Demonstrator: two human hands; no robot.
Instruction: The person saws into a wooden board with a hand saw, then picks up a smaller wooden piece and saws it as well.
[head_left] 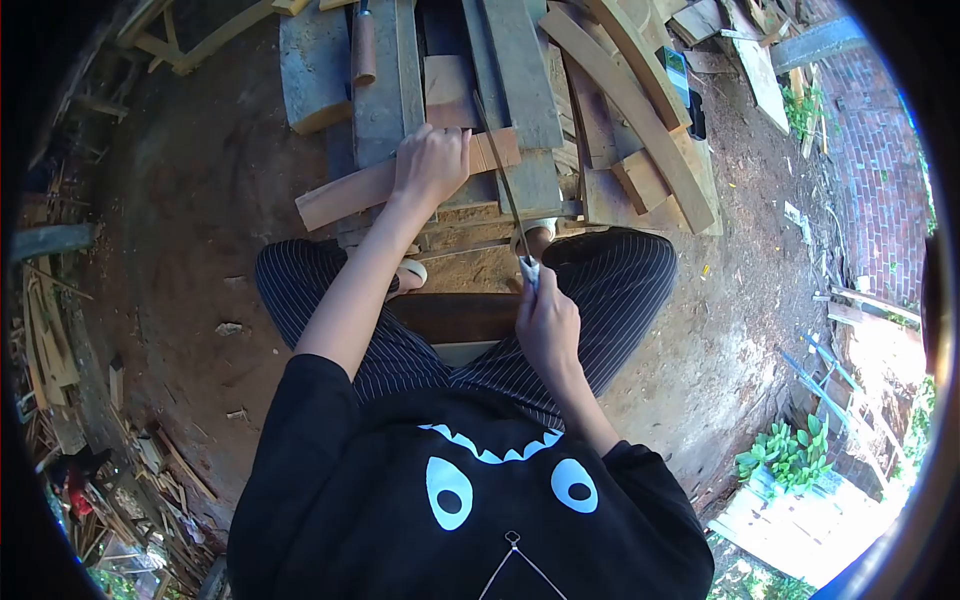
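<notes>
A short wooden board [345, 197] lies at a slant across the planks of a low wooden bench. My left hand [432, 165] presses on it from above, fingers curled over its far edge. In my right hand [550, 320], closed near my knees, is the pale, wrapped-looking handle of a handsaw [507, 183]. The saw's narrow blade points away from me and crosses the board near its right end, to the right of my left hand. Whether the teeth are in a cut cannot be made out. Behind the board sits a small wood block [450, 90].
A tool with a brown wooden handle [365, 55] lies on the bench planks. Curved wood pieces [640, 110] and another block [640, 180] are on the right, near a phone-like object [675, 72]. Scrap wood [45, 340] is piled at far left.
</notes>
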